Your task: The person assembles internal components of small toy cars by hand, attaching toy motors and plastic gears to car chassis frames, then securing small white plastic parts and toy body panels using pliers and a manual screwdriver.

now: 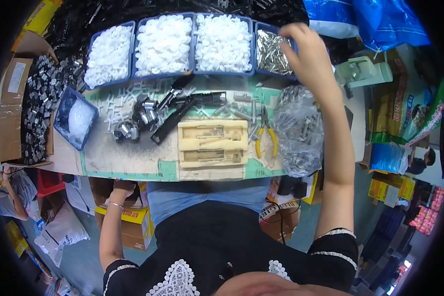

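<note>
My right hand [305,48] reaches over the far right blue bin [256,49], thumb and fingers apart, with nothing visible between them. Small shiny metal pins [272,53] fill that bin. Down at the table's front edge, my left hand [124,187] hangs beside an open cardboard box; its fingers are mostly hidden. A cream two-slot fixture block [213,143] lies in front of me on the table. Yellow-handled pliers [266,133] rest to its right. Left of the block are black rail-shaped parts [175,116] and several silver-and-black cylinders [145,113].
Three blue bins of white round caps [164,42] line the back. At left stand a small blue tub [76,118] and a carton [15,106] with dark metal parts. A clear plastic bag [298,133] of parts sits at right. Another person [16,192] is at far left.
</note>
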Demonstrator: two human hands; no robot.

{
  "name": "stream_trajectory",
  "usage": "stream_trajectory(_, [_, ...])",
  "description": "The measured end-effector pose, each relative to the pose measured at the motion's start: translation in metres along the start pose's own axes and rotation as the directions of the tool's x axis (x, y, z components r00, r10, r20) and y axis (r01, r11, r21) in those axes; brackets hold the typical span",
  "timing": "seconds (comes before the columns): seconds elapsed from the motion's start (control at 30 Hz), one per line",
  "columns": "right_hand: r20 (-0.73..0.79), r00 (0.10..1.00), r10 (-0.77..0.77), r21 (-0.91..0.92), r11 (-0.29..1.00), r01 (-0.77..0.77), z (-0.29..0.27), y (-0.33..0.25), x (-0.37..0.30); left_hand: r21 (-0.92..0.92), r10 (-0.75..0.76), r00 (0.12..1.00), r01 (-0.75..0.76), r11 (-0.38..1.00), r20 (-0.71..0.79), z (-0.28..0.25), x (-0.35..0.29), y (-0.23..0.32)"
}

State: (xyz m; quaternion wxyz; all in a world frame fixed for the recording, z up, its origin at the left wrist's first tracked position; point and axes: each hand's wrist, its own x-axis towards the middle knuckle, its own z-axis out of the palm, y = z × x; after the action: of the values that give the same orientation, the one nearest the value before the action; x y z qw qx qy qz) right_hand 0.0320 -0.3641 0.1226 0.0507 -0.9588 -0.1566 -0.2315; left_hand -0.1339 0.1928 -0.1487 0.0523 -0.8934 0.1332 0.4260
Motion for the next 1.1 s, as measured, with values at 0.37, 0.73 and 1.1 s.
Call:
stream_trajectory(0.37, [-0.166,0.984,-0.067,-0.025,0.998,0.063,0.069,0.089,0.067,-0.466,0.177,0.984,-0.165,0.869,-0.018,-0.137,-0.082,0.091])
stream_trajectory(0.73, [0.461,0.883,-0.088,0.466,0.871,-0.156,-0.027,-0.127,-0.071,0.013,0.222,0.339,-0.522,0.853,-0.914,-0.262,-0.074,0.150])
stream_trajectory(1.1, [0.371,0.913,-0.172,0.466,0.885,-0.023,0.006,-0.177,-0.109,0.238,0.392,0.308,-0.435,0.869,-0.867,-0.277,-0.032,0.146])
